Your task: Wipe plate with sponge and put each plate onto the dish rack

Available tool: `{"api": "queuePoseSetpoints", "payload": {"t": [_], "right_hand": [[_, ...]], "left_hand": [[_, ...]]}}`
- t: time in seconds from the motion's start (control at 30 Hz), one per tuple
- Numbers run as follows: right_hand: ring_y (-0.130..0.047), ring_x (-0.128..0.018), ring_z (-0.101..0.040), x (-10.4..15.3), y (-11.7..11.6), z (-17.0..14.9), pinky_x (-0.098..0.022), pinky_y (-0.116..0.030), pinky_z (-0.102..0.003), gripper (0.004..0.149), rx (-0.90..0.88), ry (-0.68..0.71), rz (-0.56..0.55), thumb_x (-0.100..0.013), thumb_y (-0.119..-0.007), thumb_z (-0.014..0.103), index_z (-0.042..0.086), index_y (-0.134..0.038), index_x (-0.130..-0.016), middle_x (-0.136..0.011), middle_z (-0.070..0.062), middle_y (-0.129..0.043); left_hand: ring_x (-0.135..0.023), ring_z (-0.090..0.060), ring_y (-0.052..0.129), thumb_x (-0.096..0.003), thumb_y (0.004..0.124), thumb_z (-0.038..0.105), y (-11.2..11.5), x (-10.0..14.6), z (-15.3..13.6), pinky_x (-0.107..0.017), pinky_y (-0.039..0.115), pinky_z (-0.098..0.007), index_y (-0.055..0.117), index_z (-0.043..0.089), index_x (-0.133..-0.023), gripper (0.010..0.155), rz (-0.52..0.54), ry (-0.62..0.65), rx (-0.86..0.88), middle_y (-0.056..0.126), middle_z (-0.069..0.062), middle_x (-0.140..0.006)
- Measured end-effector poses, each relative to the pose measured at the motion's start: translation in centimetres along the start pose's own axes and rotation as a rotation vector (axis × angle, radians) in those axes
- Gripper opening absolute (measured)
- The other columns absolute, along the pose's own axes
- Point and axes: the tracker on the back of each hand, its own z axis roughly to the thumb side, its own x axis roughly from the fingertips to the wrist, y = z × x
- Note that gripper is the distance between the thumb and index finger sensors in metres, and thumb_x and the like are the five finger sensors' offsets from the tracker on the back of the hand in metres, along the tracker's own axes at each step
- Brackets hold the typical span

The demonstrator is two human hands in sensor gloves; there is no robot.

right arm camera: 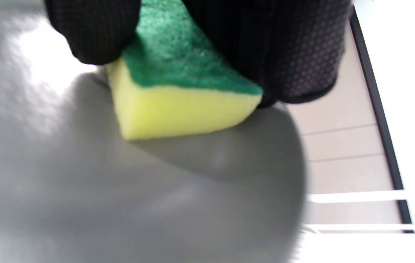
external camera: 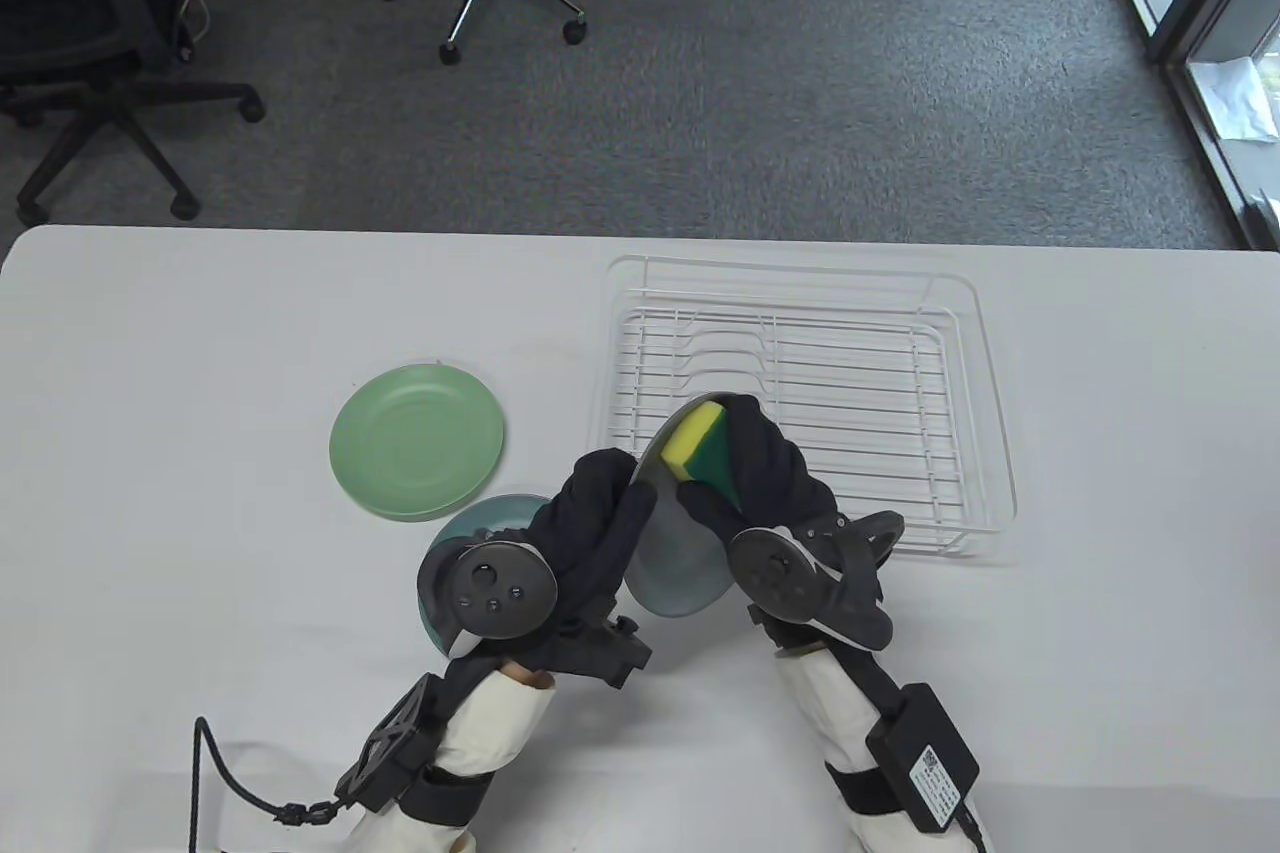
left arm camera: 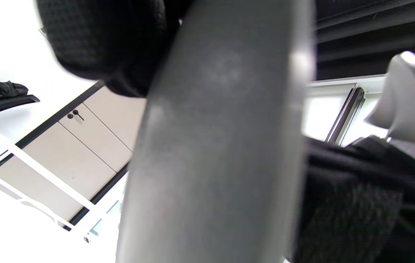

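My left hand grips the rim of a grey plate and holds it tilted up above the table, just left of the white dish rack. My right hand holds a yellow and green sponge and presses it on the plate's upper face. The right wrist view shows the sponge pinched between gloved fingers, its yellow side on the grey plate. In the left wrist view the plate's back fills the middle. A green plate lies flat on the table, and a blue-grey plate sits partly hidden under my left hand.
The dish rack holds no plates; its slots run along its left half. White table stretches to the left and right of the plates. Office chairs stand on the grey carpet beyond the table's far edge.
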Motion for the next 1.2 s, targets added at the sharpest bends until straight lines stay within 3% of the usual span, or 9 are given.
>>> {"api": "queuePoseSetpoints", "payload": {"t": [0.23,0.4,0.5,0.6,0.73,0.97,1.2], "right_hand": [[-0.094,-0.063,-0.038,-0.3,-0.3,1.2,-0.045,-0.086,-0.042,0.084,0.025,0.070,0.313,-0.052,-0.073,0.049,-0.012,-0.054,-0.106,-0.087,-0.030,-0.083],[-0.096,-0.059,-0.036,0.1,0.2,3.3,-0.042,-0.087,-0.040,0.084,-0.032,0.199,0.393,-0.051,-0.073,0.051,-0.014,-0.058,-0.103,-0.082,-0.029,-0.086],[-0.096,-0.059,-0.036,0.3,0.8,4.1,-0.042,-0.087,-0.040,0.084,-0.079,0.244,0.358,-0.051,-0.073,0.051,-0.013,-0.057,-0.104,-0.083,-0.028,-0.086],[-0.095,-0.063,-0.036,0.6,1.1,4.4,-0.045,-0.086,-0.041,0.083,-0.090,0.251,0.249,-0.051,-0.073,0.050,-0.011,-0.055,-0.105,-0.086,-0.028,-0.083],[-0.094,-0.065,-0.036,0.7,1.0,3.9,-0.046,-0.086,-0.041,0.083,-0.035,0.195,0.077,-0.051,-0.073,0.050,-0.008,-0.054,-0.107,-0.089,-0.027,-0.082],[-0.094,-0.066,-0.037,0.4,0.1,1.4,-0.045,-0.086,-0.041,0.083,0.001,0.063,-0.070,-0.052,-0.071,0.049,-0.010,-0.051,-0.107,-0.090,-0.028,-0.081],[-0.094,-0.066,-0.036,0.3,-0.4,0.0,-0.046,-0.085,-0.042,0.083,0.249,-0.036,-0.154,-0.051,-0.073,0.049,-0.008,-0.053,-0.107,-0.089,-0.027,-0.081]], "left_hand": [[-0.053,-0.029,0.101,-0.0637,0.052,0.040,-1.4,0.0,-1.0,-0.034,0.093,-0.030,0.059,-0.002,-0.092,0.051,0.076,-0.048,0.013,0.084,-0.025,-0.082],[-0.054,-0.030,0.101,-0.0638,0.051,0.040,-1.5,0.1,-1.5,-0.034,0.093,-0.030,0.058,-0.002,-0.092,0.051,0.087,-0.077,0.016,0.084,-0.025,-0.082],[-0.054,-0.030,0.101,-0.0639,0.051,0.040,-1.3,0.1,-1.5,-0.034,0.093,-0.031,0.058,-0.002,-0.092,0.051,0.078,-0.084,0.029,0.084,-0.025,-0.082],[-0.054,-0.030,0.101,-0.0638,0.051,0.040,-0.8,0.1,-1.3,-0.034,0.093,-0.031,0.059,-0.002,-0.092,0.051,0.049,-0.077,0.035,0.084,-0.025,-0.082],[-0.052,-0.030,0.102,-0.0638,0.052,0.039,0.0,0.1,-0.7,-0.033,0.093,-0.031,0.061,-0.002,-0.092,0.051,0.005,-0.058,0.021,0.086,-0.025,-0.081],[-0.051,-0.030,0.102,-0.0634,0.053,0.040,0.4,0.1,0.0,-0.032,0.093,-0.031,0.062,-0.002,-0.091,0.051,-0.022,-0.017,-0.005,0.086,-0.026,-0.080],[-0.051,-0.030,0.102,-0.0634,0.053,0.040,-0.3,0.2,0.4,-0.032,0.093,-0.031,0.062,-0.002,-0.091,0.051,0.011,-0.012,0.016,0.086,-0.025,-0.080]]}}
